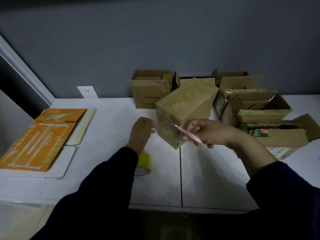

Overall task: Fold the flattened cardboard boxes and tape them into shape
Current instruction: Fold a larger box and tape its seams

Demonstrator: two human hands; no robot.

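While the right hand [207,134] pinches a pink cutter [188,134] by the tilted cardboard box [185,108] mid-desk [207,179], the left hand [142,129] curls just left, grip unclear; the box looks light and stiff, best held at corners.

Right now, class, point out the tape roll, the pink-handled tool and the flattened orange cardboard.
tape roll [145,159]: head view, on its yellow outer side.
pink-handled tool [182,130]: head view, on the pink handle just behind the metal tip.
flattened orange cardboard [34,144]: head view, on the printed top face.
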